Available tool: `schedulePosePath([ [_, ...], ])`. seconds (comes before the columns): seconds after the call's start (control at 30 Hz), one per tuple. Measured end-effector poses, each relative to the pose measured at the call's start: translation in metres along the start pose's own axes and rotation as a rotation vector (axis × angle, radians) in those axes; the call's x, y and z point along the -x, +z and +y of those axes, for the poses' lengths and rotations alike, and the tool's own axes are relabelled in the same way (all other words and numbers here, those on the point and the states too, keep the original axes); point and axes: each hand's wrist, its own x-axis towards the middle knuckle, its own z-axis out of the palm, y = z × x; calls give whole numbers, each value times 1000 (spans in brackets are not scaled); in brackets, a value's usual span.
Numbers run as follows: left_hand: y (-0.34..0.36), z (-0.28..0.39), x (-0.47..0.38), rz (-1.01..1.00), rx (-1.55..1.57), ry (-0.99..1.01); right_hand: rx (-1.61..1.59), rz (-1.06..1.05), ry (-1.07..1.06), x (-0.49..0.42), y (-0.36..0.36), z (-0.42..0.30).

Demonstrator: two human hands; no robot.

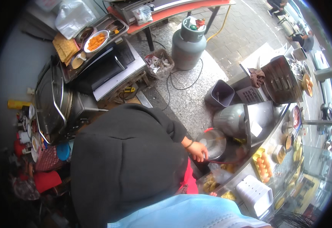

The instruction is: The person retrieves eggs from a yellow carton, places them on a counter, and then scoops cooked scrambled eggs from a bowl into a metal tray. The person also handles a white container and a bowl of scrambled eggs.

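My left arm, in a black sleeve, fills the middle of the view. Its hand (197,150) has curled fingers beside a round metal pot (213,144) with a shiny inside. A thin dark red cord or hose (225,162) runs rightward from the fingertips; whether they grip it is not clear. Of my right hand (213,194), only fingertips show above the blue face mask (183,211), close to a clear plastic bag (218,173) and yellowish food (210,183). A red apron (189,179) shows between the sleeve and the mask.
A grey gas cylinder (188,48) stands on the floor, cables around it. Nearer are a dark bin (219,94) and a large metal drum (230,116). The counter bears an egg tray (262,165) and a white basket (254,193). A black round griddle (50,99) is leftward.
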Motion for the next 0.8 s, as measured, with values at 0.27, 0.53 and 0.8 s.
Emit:
schedulePosePath([
  [0.27, -4, -3, 39, 299, 52, 141, 179, -268, -110, -66, 129, -62],
  [0.53, -3, -5, 66, 394, 85, 237, 258, -426, -193, -40, 194, -76],
  [0.8, -6, -14, 84, 390, 122, 363, 213, -404, -148, -16, 176, -59],
])
